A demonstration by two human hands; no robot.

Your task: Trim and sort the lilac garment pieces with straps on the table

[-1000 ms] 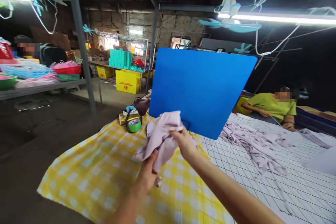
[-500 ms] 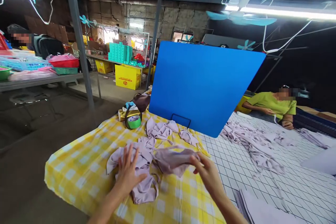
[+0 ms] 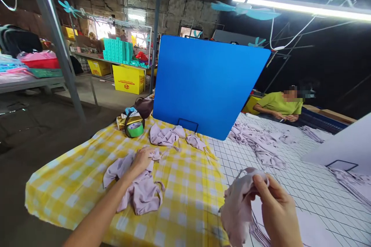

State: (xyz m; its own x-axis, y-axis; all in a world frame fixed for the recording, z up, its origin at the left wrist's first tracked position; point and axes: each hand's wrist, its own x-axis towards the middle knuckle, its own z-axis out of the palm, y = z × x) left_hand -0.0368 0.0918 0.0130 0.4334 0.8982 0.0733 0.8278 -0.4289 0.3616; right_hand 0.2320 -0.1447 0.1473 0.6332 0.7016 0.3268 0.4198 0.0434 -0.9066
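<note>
Probably light and limp, the lilac fabric piece [image 3: 236, 206] above the white gridded worktop [image 3: 314, 183] suits edge-pinching; my right hand [image 3: 278, 206] pinches it, my left hand [image 3: 142, 159] curls on a rumpled lilac heap [image 3: 145, 197], grip unclear.

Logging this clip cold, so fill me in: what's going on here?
A person's right hand holds a bunched lilac fabric piece near the edge between the yellow checked cloth and the white gridded surface. The left hand rests on a loose lilac pile on the checked cloth. A blue panel stands beyond, and another person in a lime top sits farther off to the right.
</note>
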